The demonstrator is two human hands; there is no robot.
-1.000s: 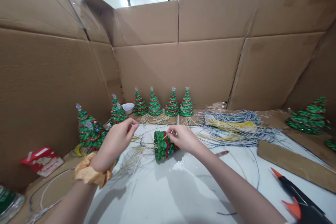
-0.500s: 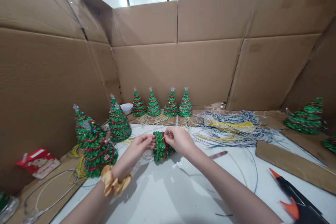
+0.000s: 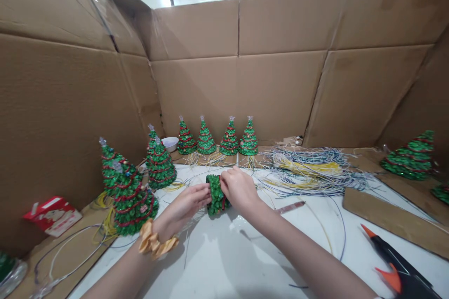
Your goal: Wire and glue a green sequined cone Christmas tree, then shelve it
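A small green sequin Christmas tree (image 3: 214, 196) with red trim lies on its side on the white table (image 3: 238, 261). My right hand (image 3: 239, 190) is closed over its right end and grips it. My left hand (image 3: 185, 205), with a yellow scrunchie (image 3: 154, 244) on the wrist, is at the tree's left end with the fingers pinched together at its base, where thin wires trail out. What the fingers pinch is too small to make out.
Several finished trees (image 3: 213, 138) stand in a row at the back, more trees (image 3: 131, 196) at the left and one (image 3: 410, 156) at the right. A bundle of wires (image 3: 308, 168), a glue gun (image 3: 396, 261), a cardboard strip (image 3: 393, 217), a white bowl (image 3: 170, 143) and a red box (image 3: 52, 215) lie around. Cardboard walls enclose the table.
My left hand came down and right from a raised position to the tree's left end. My right hand closed further over the tree.
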